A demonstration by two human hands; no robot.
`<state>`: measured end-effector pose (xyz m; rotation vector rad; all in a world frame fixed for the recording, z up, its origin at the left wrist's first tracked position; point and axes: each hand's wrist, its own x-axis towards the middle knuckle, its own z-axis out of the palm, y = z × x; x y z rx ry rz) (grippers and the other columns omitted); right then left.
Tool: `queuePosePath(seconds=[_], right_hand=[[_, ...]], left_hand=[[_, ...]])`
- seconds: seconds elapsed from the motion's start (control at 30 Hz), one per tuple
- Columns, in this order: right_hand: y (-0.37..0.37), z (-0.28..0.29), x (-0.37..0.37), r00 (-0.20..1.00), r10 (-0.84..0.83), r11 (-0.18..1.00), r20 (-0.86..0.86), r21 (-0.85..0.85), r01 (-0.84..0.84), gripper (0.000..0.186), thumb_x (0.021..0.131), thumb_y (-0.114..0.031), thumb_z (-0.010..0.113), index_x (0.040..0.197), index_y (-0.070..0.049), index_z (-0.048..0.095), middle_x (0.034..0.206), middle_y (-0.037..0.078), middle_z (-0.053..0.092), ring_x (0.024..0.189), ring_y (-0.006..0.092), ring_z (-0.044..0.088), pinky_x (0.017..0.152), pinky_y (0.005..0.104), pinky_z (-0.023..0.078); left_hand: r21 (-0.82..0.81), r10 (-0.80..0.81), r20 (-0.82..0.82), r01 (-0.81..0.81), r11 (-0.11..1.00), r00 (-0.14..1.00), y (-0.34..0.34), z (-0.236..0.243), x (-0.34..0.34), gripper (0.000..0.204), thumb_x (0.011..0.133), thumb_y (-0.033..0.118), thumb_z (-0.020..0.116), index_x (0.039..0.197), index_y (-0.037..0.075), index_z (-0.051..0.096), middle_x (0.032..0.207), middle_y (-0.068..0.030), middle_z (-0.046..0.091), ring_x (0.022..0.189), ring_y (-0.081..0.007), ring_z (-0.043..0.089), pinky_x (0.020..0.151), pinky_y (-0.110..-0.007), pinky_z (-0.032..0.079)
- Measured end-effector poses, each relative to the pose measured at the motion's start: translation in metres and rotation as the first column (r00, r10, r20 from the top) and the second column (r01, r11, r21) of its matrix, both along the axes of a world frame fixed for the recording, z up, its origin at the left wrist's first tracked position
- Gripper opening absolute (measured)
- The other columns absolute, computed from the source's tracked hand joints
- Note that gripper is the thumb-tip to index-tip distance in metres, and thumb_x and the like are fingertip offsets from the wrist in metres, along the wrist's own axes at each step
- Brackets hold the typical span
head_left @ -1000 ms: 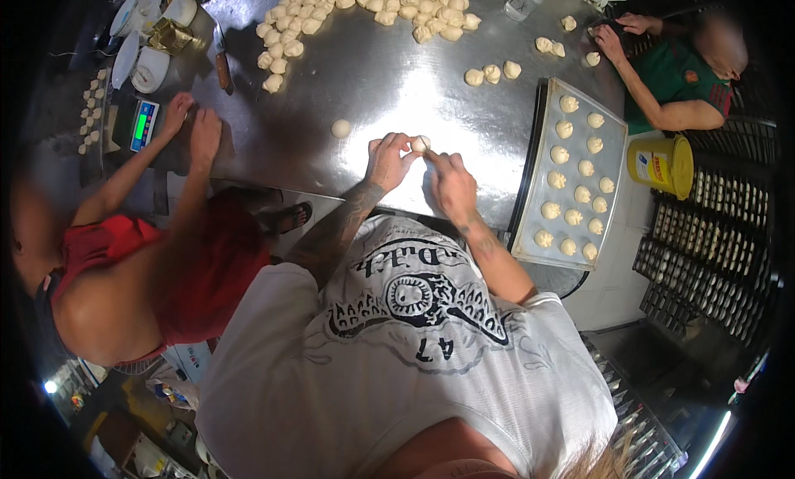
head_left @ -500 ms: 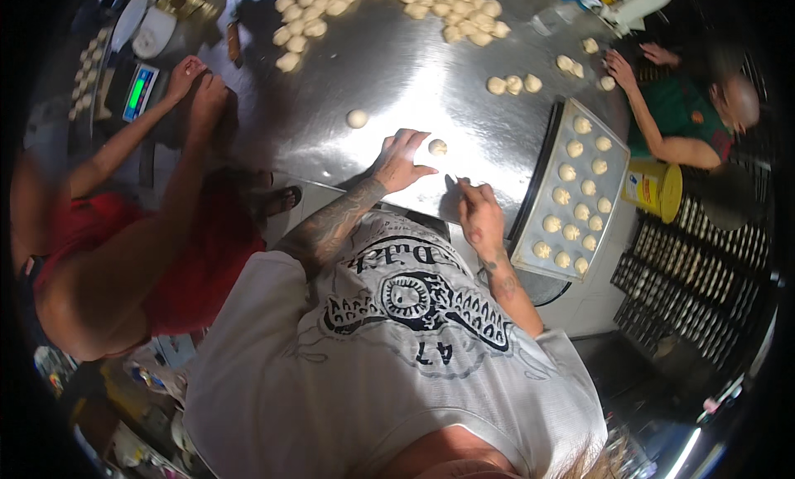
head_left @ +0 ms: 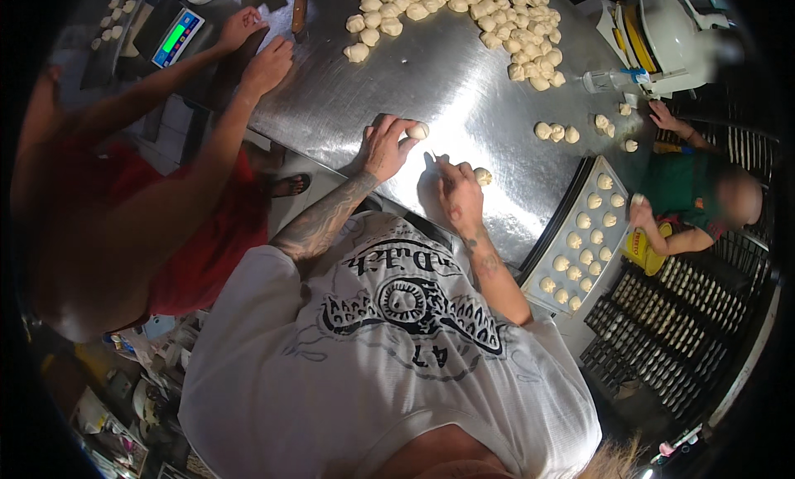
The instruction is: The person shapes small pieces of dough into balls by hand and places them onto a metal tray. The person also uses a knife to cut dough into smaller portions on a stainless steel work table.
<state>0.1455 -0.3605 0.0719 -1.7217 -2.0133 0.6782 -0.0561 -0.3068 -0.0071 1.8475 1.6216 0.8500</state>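
Observation:
My left hand [head_left: 386,147] has its thumb and fingers closed around a smooth dough ball [head_left: 417,131] above the steel table. Close by on its right, my right hand [head_left: 460,191] pinches a small, thin, pointed tool [head_left: 432,154] that looks like a blade; most of it is hidden by the fingers. The tip points toward the held ball and is apart from it. Just right of my right hand, a second dough ball [head_left: 483,177] with a cut-looking top rests on the steel.
Rows of scored dough balls fill a metal tray [head_left: 530,282] on the right. A dough heap [head_left: 530,36] lies at the far side. A co-worker's hand [head_left: 641,212] holds a dough piece beside the tray. Another person's hands [head_left: 269,67] are at left, near a scale [head_left: 177,38].
My left hand has taken hold of the farther dough ball. The other ball, formerly between my hands, now sits right of my right hand. The co-worker's hand has come to the tray.

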Motion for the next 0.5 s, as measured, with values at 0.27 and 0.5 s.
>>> queuePosePath(seconds=[0.27, 0.5], right_hand=[[0.024, -0.009, -0.017, 0.996, -0.06, 0.998, 0.064, -0.03, 0.062, 0.04, 0.097, -0.013, 0.071, 0.137, -0.018, 0.07, 0.105, 0.016, 0.066, 0.087, 0.039, 0.072, 0.077, 0.05, 0.062], [0.011, 0.009, -0.009, 0.996, -0.084, 0.996, -0.022, 0.01, 0.084, 0.047, 0.095, -0.011, 0.072, 0.141, -0.019, 0.069, 0.106, 0.016, 0.066, 0.088, 0.0396, 0.073, 0.076, 0.0487, 0.062]], left_hand=[[-0.236, -0.128, 0.035, 0.133, 0.963, 0.991, 0.007, 0.003, 0.004, 0.043, 0.089, 0.024, 0.085, 0.129, 0.017, 0.07, 0.119, -0.0042, 0.065, 0.12, -0.0214, 0.062, 0.106, -0.045, 0.038], [-0.059, -0.099, 0.159, 0.11, 0.992, 0.982, -0.001, 0.005, 0.004, 0.052, 0.087, 0.022, 0.087, 0.136, 0.017, 0.067, 0.122, -0.0026, 0.067, 0.129, -0.0215, 0.058, 0.109, -0.047, 0.034]])
